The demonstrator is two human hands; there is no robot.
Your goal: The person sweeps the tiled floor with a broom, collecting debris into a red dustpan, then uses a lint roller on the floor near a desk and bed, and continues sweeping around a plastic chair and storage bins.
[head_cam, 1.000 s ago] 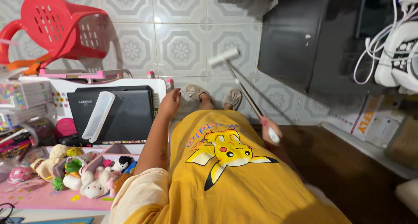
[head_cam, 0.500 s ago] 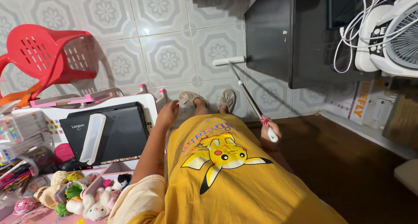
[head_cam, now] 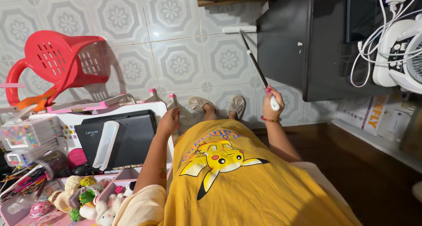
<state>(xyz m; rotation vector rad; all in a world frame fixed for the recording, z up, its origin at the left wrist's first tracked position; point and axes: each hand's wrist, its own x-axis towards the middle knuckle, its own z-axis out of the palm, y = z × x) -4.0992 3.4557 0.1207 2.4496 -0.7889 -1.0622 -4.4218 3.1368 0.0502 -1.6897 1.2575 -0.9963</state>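
a: what do the hands hold?

b: the right hand (head_cam: 271,103) is closed around the handle of a long-handled roller (head_cam: 239,29), whose white head lies on the tiled floor (head_cam: 180,63), touching the foot of the black cabinet (head_cam: 303,45). the left hand (head_cam: 169,120) rests, loosely curled and holding nothing, on the edge of the white bench (head_cam: 145,109).

a: how far along?

b: i can't tell; the tiles show no clear swept or unswept part.

a: the room?

b: patterned grey tiles; left of the cabinet, a tipped red chair (head_cam: 57,63); a black laptop (head_cam: 118,140) on the bench.

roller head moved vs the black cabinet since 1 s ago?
Yes. The white roller head has moved toward the black cabinet and now touches its corner; earlier tiled floor showed between them. Right hand holds the handle.
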